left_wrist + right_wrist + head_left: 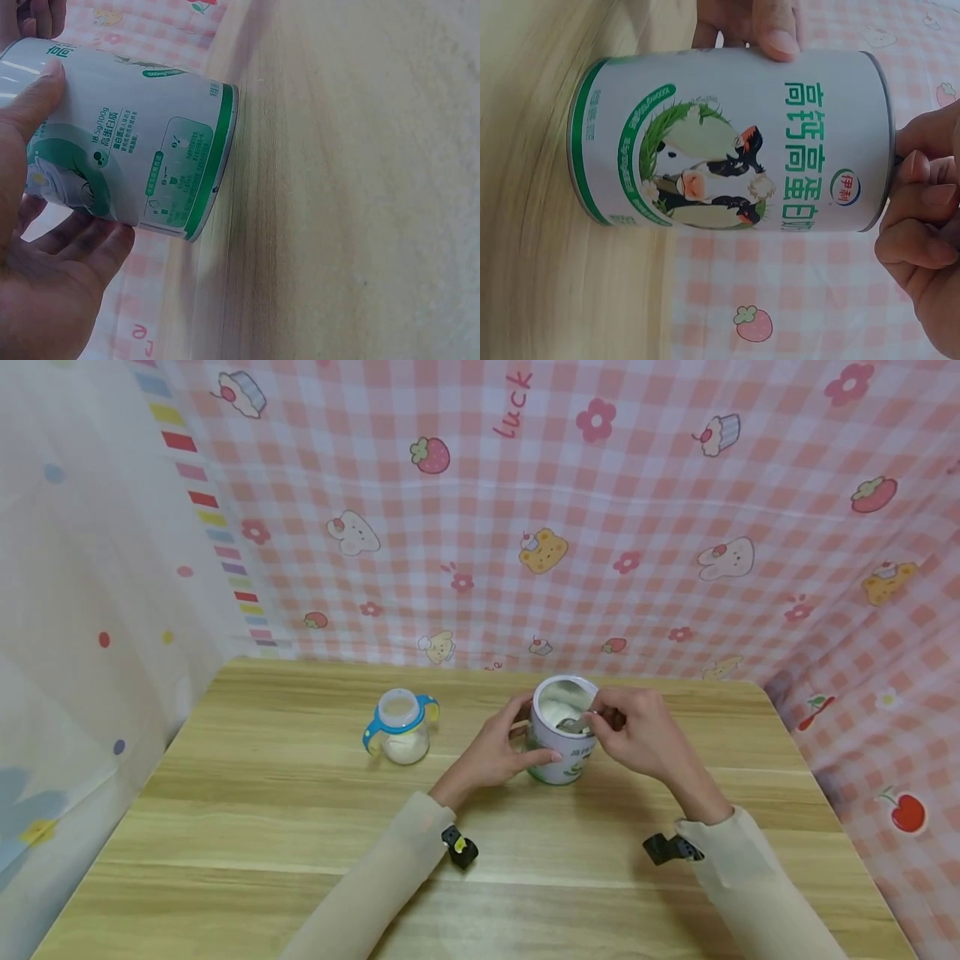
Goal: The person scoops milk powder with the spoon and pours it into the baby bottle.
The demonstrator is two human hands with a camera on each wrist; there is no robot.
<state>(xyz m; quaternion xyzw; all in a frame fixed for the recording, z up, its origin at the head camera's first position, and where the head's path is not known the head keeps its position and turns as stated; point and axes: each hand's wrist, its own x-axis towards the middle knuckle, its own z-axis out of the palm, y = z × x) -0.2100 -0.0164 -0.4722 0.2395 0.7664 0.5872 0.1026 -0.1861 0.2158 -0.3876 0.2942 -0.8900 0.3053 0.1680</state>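
A white and green milk powder can (pixel 573 758) stands upright on the table, uncovered, with white powder (pixel 555 711) inside. My left hand (pixel 498 745) grips its left side, thumb across the front and fingers round the back. At the right of the rim, my right hand (pixel 639 731) pinches the handle of a metal spoon (pixel 572 725), whose bowl is down inside the can. The right wrist view shows a cow picture on the can (pixel 705 165) and curled right fingers (pixel 911 244) at its rim; the spoon is hidden there.
Left of the can stands a clear baby bottle (pixel 406 746) with blue and yellow handles, uncapped, white powder in its lower part. The wooden table (pixel 247 802) ends at a pink checked cloth (pixel 480 602) behind. More cloth hangs at both sides.
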